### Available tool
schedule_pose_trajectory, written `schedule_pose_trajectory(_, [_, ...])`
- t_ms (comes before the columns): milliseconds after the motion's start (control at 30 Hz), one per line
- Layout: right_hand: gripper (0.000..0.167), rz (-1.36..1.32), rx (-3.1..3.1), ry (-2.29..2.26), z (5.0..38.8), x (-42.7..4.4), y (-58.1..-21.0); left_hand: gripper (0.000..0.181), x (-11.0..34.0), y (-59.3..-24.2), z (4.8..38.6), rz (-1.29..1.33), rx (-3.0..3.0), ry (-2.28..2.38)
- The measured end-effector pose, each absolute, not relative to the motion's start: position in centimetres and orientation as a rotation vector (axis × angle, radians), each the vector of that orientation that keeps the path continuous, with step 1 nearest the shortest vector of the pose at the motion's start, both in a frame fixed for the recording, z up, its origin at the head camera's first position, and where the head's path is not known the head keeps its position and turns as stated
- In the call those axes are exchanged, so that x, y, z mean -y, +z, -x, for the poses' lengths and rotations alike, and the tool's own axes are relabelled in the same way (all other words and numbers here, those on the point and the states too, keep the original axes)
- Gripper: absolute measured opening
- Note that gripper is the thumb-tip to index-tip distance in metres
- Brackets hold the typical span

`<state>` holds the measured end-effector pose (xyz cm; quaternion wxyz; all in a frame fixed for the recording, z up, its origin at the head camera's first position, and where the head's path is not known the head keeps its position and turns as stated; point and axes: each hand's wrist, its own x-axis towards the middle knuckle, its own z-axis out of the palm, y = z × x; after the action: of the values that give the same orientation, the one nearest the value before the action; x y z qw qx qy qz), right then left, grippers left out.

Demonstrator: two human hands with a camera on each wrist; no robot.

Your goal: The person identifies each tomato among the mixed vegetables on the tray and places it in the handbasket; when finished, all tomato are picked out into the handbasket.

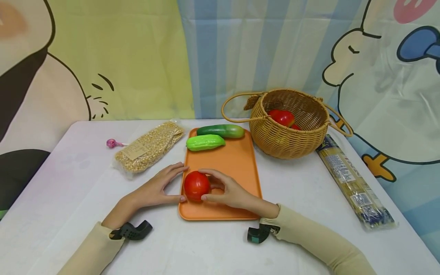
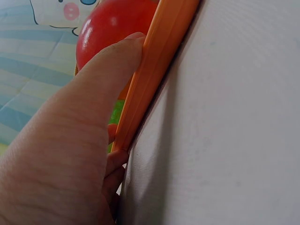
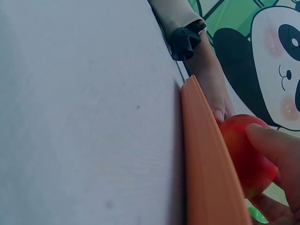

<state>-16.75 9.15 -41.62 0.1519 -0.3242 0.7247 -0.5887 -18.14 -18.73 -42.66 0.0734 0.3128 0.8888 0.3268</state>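
A round red tomato (image 1: 196, 186) sits on the left front part of the orange tray (image 1: 227, 162). My right hand (image 1: 228, 193) grips the tomato from its right side, thumb in front and fingers behind, also seen gripping in the right wrist view. My left hand (image 1: 159, 187) lies at the tray's left edge, fingers spread, with its thumb tip at the tray rim (image 2: 157, 61) beside the tomato. Toward the tray's back lie a dark green cucumber-like vegetable (image 1: 221, 131) and a lighter, bumpy green one (image 1: 205, 142).
Behind the tray to the right stands a wicker basket (image 1: 287, 141) holding red fruits (image 1: 282, 117). A long noodle packet (image 1: 355, 183) lies at the right. To the left are a bag of yellow kernels (image 1: 151, 147) and a pink lollipop (image 1: 111, 143). A patterned curtain hangs behind.
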Motion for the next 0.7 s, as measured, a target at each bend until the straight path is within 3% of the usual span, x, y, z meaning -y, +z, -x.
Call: schedule_pose_trajectory(700, [0.066, 0.847, -2.053, -1.734, 17.21, -9.76, -40.74, 0.087, 18.65, -42.69, 18.11, -0.921, -2.676, 0.97])
